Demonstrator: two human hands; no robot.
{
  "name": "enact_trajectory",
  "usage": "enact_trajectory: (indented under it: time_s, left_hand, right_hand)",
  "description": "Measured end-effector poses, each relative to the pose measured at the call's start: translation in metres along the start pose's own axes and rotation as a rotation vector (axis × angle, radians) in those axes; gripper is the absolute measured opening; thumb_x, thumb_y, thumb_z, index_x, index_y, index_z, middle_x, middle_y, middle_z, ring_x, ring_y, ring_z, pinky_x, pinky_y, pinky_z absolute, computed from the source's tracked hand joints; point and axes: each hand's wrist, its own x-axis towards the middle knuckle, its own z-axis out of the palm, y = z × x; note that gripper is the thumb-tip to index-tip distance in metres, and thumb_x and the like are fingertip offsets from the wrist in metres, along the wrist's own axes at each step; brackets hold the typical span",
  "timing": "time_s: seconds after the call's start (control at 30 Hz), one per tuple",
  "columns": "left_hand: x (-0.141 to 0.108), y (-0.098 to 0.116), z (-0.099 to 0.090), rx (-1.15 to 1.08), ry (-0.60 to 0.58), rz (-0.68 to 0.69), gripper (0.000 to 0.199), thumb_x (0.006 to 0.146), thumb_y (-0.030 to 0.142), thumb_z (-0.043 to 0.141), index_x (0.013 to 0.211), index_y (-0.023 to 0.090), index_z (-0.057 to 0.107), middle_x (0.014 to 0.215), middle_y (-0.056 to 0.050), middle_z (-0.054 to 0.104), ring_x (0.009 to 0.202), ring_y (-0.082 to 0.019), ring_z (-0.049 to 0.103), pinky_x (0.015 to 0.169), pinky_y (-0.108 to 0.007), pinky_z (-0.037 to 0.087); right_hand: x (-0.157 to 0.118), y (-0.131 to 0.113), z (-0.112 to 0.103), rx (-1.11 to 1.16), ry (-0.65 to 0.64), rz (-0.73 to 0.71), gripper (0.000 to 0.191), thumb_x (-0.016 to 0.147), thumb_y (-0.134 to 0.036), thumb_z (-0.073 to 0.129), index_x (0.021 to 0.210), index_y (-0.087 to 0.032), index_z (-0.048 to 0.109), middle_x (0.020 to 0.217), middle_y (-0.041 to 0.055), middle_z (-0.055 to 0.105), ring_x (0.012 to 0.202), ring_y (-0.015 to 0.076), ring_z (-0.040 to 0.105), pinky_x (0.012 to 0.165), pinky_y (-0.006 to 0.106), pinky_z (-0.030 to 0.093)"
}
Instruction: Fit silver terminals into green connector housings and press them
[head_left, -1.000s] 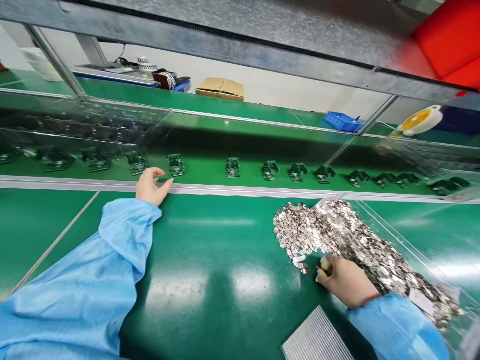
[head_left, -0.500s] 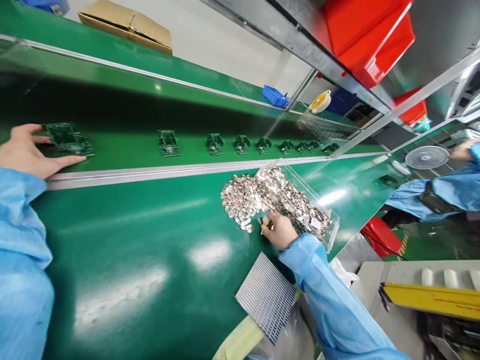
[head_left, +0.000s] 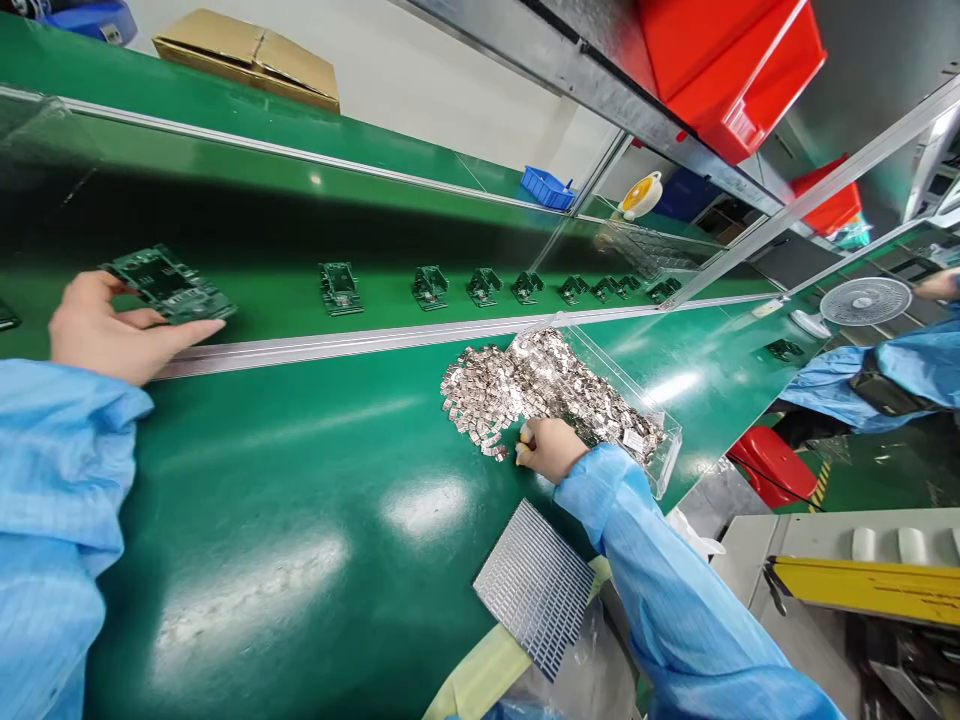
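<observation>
My left hand (head_left: 105, 328) holds a green circuit board (head_left: 168, 285) by its edge, lifted and tilted above the raised green belt. A row of similar boards (head_left: 429, 287) stands farther along that belt. My right hand (head_left: 551, 450), its fingertips in pale cots, pinches at the near edge of a heap of small silver metal pieces (head_left: 517, 390). The heap spills from a transparent plastic tray (head_left: 637, 395). Anything between those fingertips is hidden. A grey metal grid tray (head_left: 534, 590) lies near my right forearm.
A metal rail (head_left: 390, 342) separates the raised belt from the green bench (head_left: 247, 470). Red bins (head_left: 731, 60) sit overhead at the upper right. A co-worker in a blue sleeve (head_left: 855, 375) and a white fan (head_left: 865, 301) are at the far right.
The view has swung right and tilted. My left hand has closed on the circuit board and lifted it off the belt. My right hand stays at the heap's edge.
</observation>
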Motion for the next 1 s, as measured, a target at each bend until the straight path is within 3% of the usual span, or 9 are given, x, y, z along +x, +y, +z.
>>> enact_trajectory:
  time_s: [0.07, 0.17, 0.27, 0.37, 0.47, 0.6, 0.73, 0.83, 1.0]
  left_hand:
    - [-0.035, 0.014, 0.010, -0.254, -0.152, 0.046, 0.078, 0.035, 0.028, 0.094, 0.101, 0.020, 0.053, 0.110, -0.002, 0.072, 0.096, -0.028, 0.072, 0.094, -0.055, 0.056]
    - [-0.097, 0.031, 0.022, -0.605, -0.513, 0.057, 0.072, 0.043, 0.038, 0.092, 0.100, 0.023, 0.050, 0.126, -0.006, 0.066, 0.103, -0.028, 0.071, 0.102, -0.049, 0.053]
    - [-0.157, 0.042, 0.027, -0.686, -0.799, -0.038, 0.070, 0.050, 0.038, 0.091, 0.106, 0.024, 0.050, 0.129, -0.010, 0.064, 0.106, -0.030, 0.070, 0.100, -0.046, 0.056]
    - [-0.202, 0.053, 0.025, -0.736, -1.012, -0.137, 0.067, 0.055, 0.031, 0.090, 0.109, 0.025, 0.050, 0.128, -0.010, 0.064, 0.104, -0.028, 0.071, 0.096, -0.043, 0.058]
    - [-0.233, 0.066, 0.024, -0.815, -1.124, -0.232, 0.064, 0.058, 0.024, 0.089, 0.110, 0.025, 0.051, 0.126, -0.007, 0.065, 0.105, -0.026, 0.071, 0.098, -0.041, 0.057]
    - [-0.262, 0.078, 0.025, -0.894, -1.233, -0.326, 0.063, 0.060, 0.018, 0.088, 0.110, 0.027, 0.051, 0.118, -0.003, 0.069, 0.101, -0.021, 0.072, 0.096, -0.037, 0.057]
    - [-0.290, 0.085, 0.026, -0.935, -1.339, -0.379, 0.062, 0.062, 0.018, 0.087, 0.110, 0.027, 0.048, 0.099, 0.000, 0.074, 0.093, -0.019, 0.073, 0.087, -0.031, 0.059]
    - [-0.313, 0.090, 0.026, -0.960, -1.416, -0.431, 0.065, 0.064, 0.023, 0.087, 0.113, 0.027, 0.045, 0.100, -0.002, 0.073, 0.093, -0.020, 0.073, 0.083, -0.030, 0.059]
    - [-0.348, 0.091, 0.022, -0.943, -1.508, -0.385, 0.062, 0.070, 0.033, 0.084, 0.119, 0.025, 0.046, 0.112, -0.008, 0.068, 0.098, -0.021, 0.070, 0.081, -0.030, 0.058]
  right_hand:
    - [0.000, -0.004, 0.001, -0.039, -0.003, 0.008, 0.009, 0.068, -0.016, 0.072, 0.069, -0.018, 0.063, 0.076, 0.0089, 0.068, 0.074, 0.0236, 0.064, 0.063, 0.029, 0.043]
    - [-0.002, -0.007, 0.005, -0.047, 0.024, 0.011, 0.010, 0.067, -0.015, 0.071, 0.072, -0.017, 0.063, 0.084, 0.0130, 0.068, 0.078, 0.0261, 0.065, 0.065, 0.031, 0.044]
    - [-0.007, -0.001, 0.008, 0.013, 0.067, 0.002, 0.011, 0.068, -0.014, 0.068, 0.071, -0.019, 0.058, 0.081, 0.0087, 0.067, 0.074, 0.0212, 0.062, 0.065, 0.028, 0.043]
    - [-0.012, 0.009, 0.010, 0.123, 0.120, -0.022, 0.019, 0.068, -0.012, 0.066, 0.063, -0.021, 0.050, 0.073, 0.0018, 0.063, 0.067, 0.0152, 0.058, 0.064, 0.025, 0.041]
    - [-0.022, 0.020, 0.009, 0.256, 0.185, -0.028, 0.025, 0.065, -0.011, 0.066, 0.058, -0.022, 0.043, 0.064, -0.0017, 0.057, 0.061, 0.0131, 0.053, 0.060, 0.024, 0.039]
    - [-0.058, 0.030, 0.004, 0.442, 0.278, -0.006, 0.016, 0.071, -0.018, 0.059, 0.065, -0.023, 0.044, 0.059, -0.0036, 0.052, 0.055, 0.0127, 0.052, 0.054, 0.024, 0.040]
    - [-0.120, 0.029, 0.007, 0.996, 0.443, -0.058, 0.019, 0.074, -0.032, 0.067, 0.078, -0.022, 0.051, 0.069, -0.0010, 0.059, 0.061, 0.0138, 0.058, 0.057, 0.025, 0.049]
    - [-0.164, 0.021, 0.024, 1.358, 0.542, 0.024, 0.033, 0.068, -0.037, 0.080, 0.091, -0.022, 0.062, 0.072, 0.0011, 0.065, 0.063, 0.0147, 0.062, 0.058, 0.025, 0.053]
    - [-0.202, 0.004, 0.064, 1.600, 0.559, 0.194, 0.027, 0.070, -0.042, 0.080, 0.084, -0.020, 0.072, 0.076, 0.0055, 0.070, 0.062, 0.0173, 0.064, 0.055, 0.028, 0.054]
